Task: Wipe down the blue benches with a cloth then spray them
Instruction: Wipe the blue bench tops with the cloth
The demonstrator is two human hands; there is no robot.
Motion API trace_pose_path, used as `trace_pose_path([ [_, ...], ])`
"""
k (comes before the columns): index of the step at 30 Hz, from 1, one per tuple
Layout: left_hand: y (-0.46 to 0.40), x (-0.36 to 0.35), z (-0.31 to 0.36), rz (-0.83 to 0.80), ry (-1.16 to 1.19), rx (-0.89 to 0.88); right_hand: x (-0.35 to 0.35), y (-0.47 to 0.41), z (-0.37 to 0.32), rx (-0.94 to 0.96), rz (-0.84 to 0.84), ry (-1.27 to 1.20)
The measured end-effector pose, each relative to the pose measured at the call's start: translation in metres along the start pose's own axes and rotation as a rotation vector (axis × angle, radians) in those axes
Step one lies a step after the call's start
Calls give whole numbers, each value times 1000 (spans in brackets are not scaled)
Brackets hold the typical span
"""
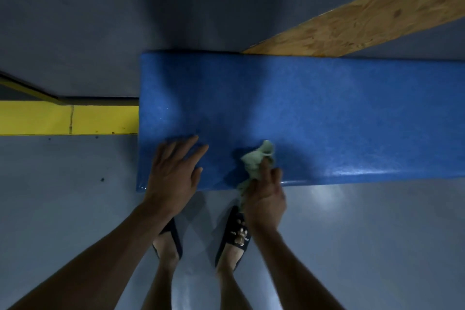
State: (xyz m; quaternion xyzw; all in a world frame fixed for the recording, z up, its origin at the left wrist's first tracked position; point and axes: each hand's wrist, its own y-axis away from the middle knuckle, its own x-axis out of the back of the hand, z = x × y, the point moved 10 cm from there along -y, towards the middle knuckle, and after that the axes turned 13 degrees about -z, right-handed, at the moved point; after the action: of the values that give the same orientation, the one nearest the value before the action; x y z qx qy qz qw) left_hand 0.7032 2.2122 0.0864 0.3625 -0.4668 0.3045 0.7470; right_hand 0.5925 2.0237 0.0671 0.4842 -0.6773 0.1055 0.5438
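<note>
A blue padded bench (314,113) runs from the middle of the view out past the right edge. My left hand (173,171) rests flat on its near left corner, fingers straight and spread. My right hand (264,194) grips a crumpled pale green cloth (258,160) at the bench's near edge, and the cloth's upper part lies on the blue surface. A tail of the cloth hangs down below the hand. No spray bottle is in view.
My two feet in dark slippers (232,236) stand on the grey floor (377,234) just in front of the bench. A yellow strip (68,119) runs along the floor at left. A wooden board (364,15) slants up behind the bench at right.
</note>
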Motion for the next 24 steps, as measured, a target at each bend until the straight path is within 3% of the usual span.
trace_pose_path([
  [4,18,1,-16,-18,14,-20,-47,33,-84,377,-266,94],
  [7,30,5,-35,-3,25,-4,-33,18,-79,591,-255,314],
  [9,35,7,-49,-5,38,20,-5,-11,-39,474,-217,340],
  [12,40,8,-67,-27,52,49,41,-44,27,114,-114,280],
  [16,42,14,-86,-13,102,89,23,-26,13,-135,22,122],
  [18,42,16,-94,-12,114,96,-17,-5,-38,-69,25,56],
  [21,41,16,-103,-31,116,98,-76,33,-119,133,-150,74],
  [24,39,18,-106,-42,111,91,-85,40,-147,281,-294,109],
])
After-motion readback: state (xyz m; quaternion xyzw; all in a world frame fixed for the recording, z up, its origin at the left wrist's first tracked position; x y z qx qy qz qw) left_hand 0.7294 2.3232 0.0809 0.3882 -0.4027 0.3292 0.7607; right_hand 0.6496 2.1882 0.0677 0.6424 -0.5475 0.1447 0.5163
